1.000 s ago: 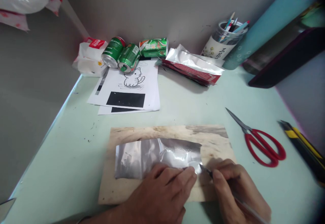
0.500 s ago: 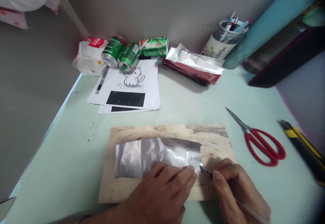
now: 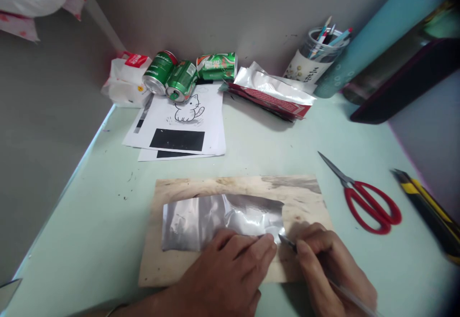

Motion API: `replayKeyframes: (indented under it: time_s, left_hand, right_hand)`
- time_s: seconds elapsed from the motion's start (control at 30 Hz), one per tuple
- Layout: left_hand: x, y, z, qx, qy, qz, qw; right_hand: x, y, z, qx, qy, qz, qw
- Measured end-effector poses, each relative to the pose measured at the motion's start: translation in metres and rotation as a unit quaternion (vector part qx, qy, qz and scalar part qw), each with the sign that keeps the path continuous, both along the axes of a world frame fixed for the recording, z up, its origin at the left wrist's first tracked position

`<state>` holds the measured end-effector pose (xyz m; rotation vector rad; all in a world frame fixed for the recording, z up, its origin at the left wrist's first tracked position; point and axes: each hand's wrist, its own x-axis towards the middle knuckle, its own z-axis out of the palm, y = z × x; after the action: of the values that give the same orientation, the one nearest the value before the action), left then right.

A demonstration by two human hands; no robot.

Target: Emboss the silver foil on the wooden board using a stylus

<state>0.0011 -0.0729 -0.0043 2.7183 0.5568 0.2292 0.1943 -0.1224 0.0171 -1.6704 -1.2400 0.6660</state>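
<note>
The left hand lies over the lower edge of a piece of silvery metal sheet, its fingers slightly bent and close together, pressing down from above rather than gripping anything. The sheet, creased and shiny, rests on a wooden board that lies on the pale green counter near the person. The right hand has its thumb and fingers closed around a slim pen-like tool, whose dark pointed tip is at the sheet's lower right corner, just beside the left fingertips; whether the tip touches the metal I cannot tell. To the right of the board lie red-handled scissors with blades together, and past them a black and yellow utility knife. Farther back, papers with a cat drawing lie beneath part of a cluster of three green cans, between a white package and a red and silver pouch. A jar of pens stands behind the pouch, next to a tall blue bottle.
</note>
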Motion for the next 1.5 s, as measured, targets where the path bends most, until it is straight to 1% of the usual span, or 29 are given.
replayKeyframes:
  time_s: [0.23,0.43,0.63,0.73,0.8,0.87,0.97,1.07,1.17,1.3,1.5]
  left_hand:
    - [0.001,-0.001,0.000,-0.005,0.000,0.004,1.000]
    - [0.000,0.000,0.001,0.005,-0.009,0.005,1.000]
    - [0.001,0.000,0.003,-0.003,-0.013,0.014,1.000]
    - [0.002,-0.001,0.003,-0.004,-0.014,0.015,1.000]
    - [0.002,-0.001,0.002,-0.003,-0.019,0.016,1.000]
    - [0.002,0.000,0.003,-0.002,-0.019,0.016,1.000]
    - [0.001,0.002,0.007,0.000,-0.012,0.013,1.000]
    - [0.001,0.003,0.012,0.004,-0.004,0.011,1.000]
    - [0.001,0.002,0.013,0.018,0.007,0.007,1.000]
    - [0.003,-0.001,0.011,0.047,0.017,0.007,0.999]
    - [0.005,0.000,0.012,0.061,0.025,-0.007,0.998]
  right_hand:
    - [-0.002,0.002,0.000,0.005,0.008,-0.038,0.999]
    - [-0.002,-0.001,-0.001,-0.002,-0.008,-0.022,1.000]
    - [-0.001,-0.001,0.000,-0.008,0.007,-0.004,1.000]
    - [-0.001,-0.001,0.000,-0.011,0.015,-0.013,1.000]
    - [0.001,-0.002,0.000,-0.014,0.043,-0.036,0.998]
    - [0.005,-0.002,0.000,-0.016,0.112,-0.065,0.991]
    - [0.011,0.001,0.001,0.005,0.236,-0.099,0.967]
    - [0.016,0.005,0.003,0.032,0.304,-0.109,0.946]
    - [0.020,0.008,0.004,0.032,0.334,-0.123,0.934]
    - [0.023,0.009,0.003,0.015,0.362,-0.129,0.923]
    - [0.030,0.006,-0.002,0.001,0.363,-0.111,0.925]
